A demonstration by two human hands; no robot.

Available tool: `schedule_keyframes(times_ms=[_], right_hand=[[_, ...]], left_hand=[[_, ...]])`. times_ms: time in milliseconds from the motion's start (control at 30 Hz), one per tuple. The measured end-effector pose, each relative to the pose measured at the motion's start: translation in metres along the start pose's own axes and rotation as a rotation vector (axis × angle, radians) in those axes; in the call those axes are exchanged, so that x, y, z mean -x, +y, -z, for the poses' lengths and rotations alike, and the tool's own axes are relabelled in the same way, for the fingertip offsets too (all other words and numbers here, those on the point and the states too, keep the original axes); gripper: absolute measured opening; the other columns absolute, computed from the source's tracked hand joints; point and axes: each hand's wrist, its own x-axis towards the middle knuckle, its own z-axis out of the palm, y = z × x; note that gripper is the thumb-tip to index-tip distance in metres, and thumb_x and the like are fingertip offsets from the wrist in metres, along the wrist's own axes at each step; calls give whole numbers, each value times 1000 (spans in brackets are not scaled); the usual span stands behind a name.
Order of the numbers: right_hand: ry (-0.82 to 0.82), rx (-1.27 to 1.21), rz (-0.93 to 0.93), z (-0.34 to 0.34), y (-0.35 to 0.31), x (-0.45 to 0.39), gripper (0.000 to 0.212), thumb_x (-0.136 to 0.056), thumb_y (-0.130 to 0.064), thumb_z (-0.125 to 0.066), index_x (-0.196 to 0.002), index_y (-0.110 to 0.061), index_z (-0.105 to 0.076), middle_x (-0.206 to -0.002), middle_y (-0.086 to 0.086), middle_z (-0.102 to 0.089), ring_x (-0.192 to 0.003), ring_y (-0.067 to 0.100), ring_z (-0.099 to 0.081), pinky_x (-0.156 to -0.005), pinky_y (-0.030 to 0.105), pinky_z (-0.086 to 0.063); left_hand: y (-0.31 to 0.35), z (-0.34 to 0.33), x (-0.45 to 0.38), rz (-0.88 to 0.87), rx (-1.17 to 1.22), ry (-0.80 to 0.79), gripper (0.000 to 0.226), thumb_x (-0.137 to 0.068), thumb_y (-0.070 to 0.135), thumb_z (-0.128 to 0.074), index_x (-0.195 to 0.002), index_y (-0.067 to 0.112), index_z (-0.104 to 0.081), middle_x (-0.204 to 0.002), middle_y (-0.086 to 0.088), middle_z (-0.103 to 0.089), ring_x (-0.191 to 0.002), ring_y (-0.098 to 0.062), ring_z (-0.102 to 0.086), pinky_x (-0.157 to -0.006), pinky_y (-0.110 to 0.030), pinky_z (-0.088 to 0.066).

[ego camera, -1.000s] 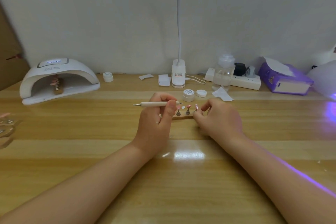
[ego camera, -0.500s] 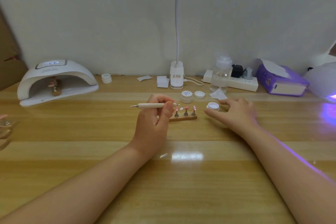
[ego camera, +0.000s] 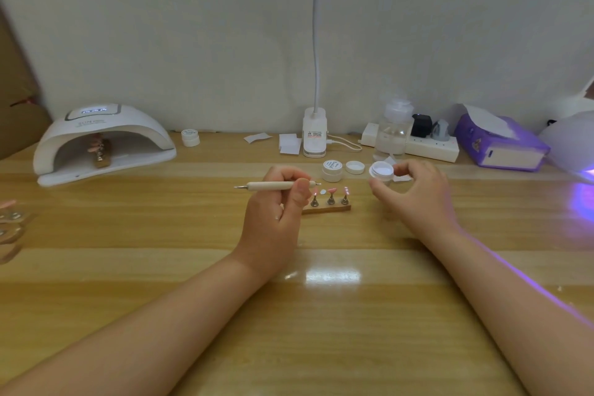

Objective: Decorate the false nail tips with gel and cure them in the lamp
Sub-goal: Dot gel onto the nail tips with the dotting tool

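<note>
Head view: my two hands over the worktop.
Left hand (ego camera: 276, 212): pinches the dotting tool (ego camera: 273, 185) level.
Right hand (ego camera: 414, 193): holds the open gel pot (ego camera: 381, 170).
Nail tips (ego camera: 331, 192): on their stand (ego camera: 326, 209), 9 o'clock of the pot.
Curing lamp (ego camera: 103, 141): far at 10 o'clock.
Doing it well: I should steady the pot and load only a small bead.

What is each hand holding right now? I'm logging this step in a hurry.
Left hand: closed around the dotting tool.
Right hand: fingers pinching the small open gel jar.
</note>
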Motion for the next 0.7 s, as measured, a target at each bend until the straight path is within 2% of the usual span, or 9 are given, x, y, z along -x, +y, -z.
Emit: schedule_keyframes(times_ms=[100, 167, 233, 367, 467, 600, 700], right_hand=[[-13, -140, 75, -3, -17, 11, 23, -72, -37, -73, -83, -22, -58, -82, -13, -58, -81, 6, -52, -69, 19, -39], [-20, -190, 141, -7, -26, 18, 23, -71, -31, -75, -81, -20, -58, -74, -14, -56, -74, 3, -51, -62, 10, -37], [-18, -201, 217, -10, -34, 24, 23, -70, -25, -77, -80, -17, -59, -71, -14, -56, -70, 2, -50, -61, 9, -36], [-57, -162, 337, -14, -40, 30, 24, -66, -20, -79, -78, -11, -60, -71, -3, -60, -70, 12, -55, -67, 29, -46], [-81, -161, 411, -14, -41, 31, 24, -64, -18, -79, -76, -11, -60, -70, -2, -60, -69, 15, -56, -66, 34, -47], [-117, -119, 469, -16, -40, 32, 25, -63, -20, -79, -77, -10, -61, -69, -2, -59, -69, 15, -53, -65, 29, -44], [-115, -102, 511, -17, -40, 33, 25, -63, -19, -79, -76, -9, -61, -68, -3, -59, -68, 14, -51, -65, 21, -40]], left_hand=[[0, 0, 0, -24, -5, 10, 11, -89, 45, -45, -88, 52, -55, -81, 13, -65, -75, -5, -62, -67, -30, -52], [-1, 0, 0, -34, -19, 20, 11, -90, 46, -45, -89, 52, -54, -83, 10, -64, -74, -7, -61, -67, -32, -52], [-2, 0, 0, -39, -16, 38, 11, -90, 46, -44, -89, 51, -53, -83, 6, -63, -73, -9, -61, -66, -31, -51], [-4, 0, 1, -64, -33, 68, 7, -94, 37, -43, -89, 36, -49, -71, 12, -59, -65, -2, -55, -59, -19, -45], [-5, -1, 2, -43, -53, 51, 9, -95, 30, -44, -87, 33, -47, -74, 19, -61, -63, 0, -54, -58, -16, -44], [-4, -1, 2, -28, -90, 15, 10, -94, 28, -45, -85, 34, -48, -78, 22, -63, -67, 0, -57, -61, -19, -46], [-4, -1, 3, 2, -127, -20, 9, -93, 33, -46, -84, 35, -48, -77, 16, -61, -68, -7, -58, -64, -32, -49]])
